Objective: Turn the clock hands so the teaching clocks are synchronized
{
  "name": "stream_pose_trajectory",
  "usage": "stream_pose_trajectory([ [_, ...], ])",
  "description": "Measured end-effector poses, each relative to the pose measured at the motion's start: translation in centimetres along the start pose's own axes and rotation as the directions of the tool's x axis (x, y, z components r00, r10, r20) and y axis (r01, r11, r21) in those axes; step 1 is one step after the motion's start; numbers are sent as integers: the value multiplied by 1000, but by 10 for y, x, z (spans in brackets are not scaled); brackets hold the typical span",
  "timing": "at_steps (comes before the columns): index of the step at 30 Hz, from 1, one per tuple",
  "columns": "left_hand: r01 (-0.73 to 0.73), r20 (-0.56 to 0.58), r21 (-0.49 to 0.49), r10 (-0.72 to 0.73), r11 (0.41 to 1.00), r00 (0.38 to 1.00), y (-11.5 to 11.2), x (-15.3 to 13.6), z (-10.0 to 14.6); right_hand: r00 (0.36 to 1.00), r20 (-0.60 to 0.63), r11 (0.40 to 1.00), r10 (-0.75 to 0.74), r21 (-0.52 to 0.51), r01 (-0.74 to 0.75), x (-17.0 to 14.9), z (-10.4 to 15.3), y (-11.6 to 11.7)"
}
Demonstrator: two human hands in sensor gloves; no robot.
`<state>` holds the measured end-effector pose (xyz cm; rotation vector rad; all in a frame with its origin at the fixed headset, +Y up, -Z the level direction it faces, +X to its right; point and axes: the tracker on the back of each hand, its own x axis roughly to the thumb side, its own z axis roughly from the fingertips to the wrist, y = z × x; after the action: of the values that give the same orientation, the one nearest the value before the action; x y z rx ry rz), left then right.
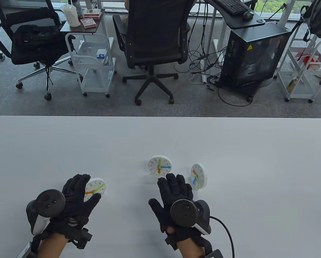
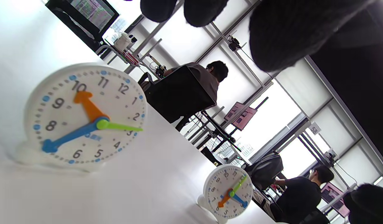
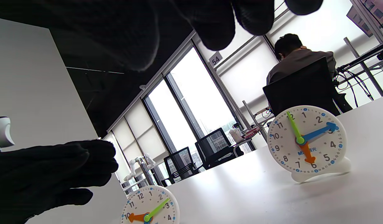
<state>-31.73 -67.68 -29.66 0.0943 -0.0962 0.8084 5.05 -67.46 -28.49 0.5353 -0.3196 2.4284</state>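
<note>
Three white teaching clocks with orange, blue and green hands stand on the white table. The left clock shows orange near 10 and green near 3; it fills the left wrist view. The middle clock shows green at 12, blue at 3 and orange at 6. The right clock is turned toward the left. My left hand is open over the left clock's near side, its fingers apart from the face. My right hand is open and holds nothing, fingers spread just in front of the middle clock.
The table's far edge runs across the table view. Beyond it are office chairs, a white trolley and a black computer tower. A black cable trails from my right wrist.
</note>
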Motion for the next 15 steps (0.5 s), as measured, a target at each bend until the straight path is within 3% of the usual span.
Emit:
stream_pose_trajectory([
  [7,-17,-123,76,27,997,992,16,-25,-7,1000,13,1000,-8,-26,8,2,2,-6],
  [15,-18,-216,46,28,999,976,4,-51,-17,1000,2,999,-25,-34,25,-2,2,-7],
])
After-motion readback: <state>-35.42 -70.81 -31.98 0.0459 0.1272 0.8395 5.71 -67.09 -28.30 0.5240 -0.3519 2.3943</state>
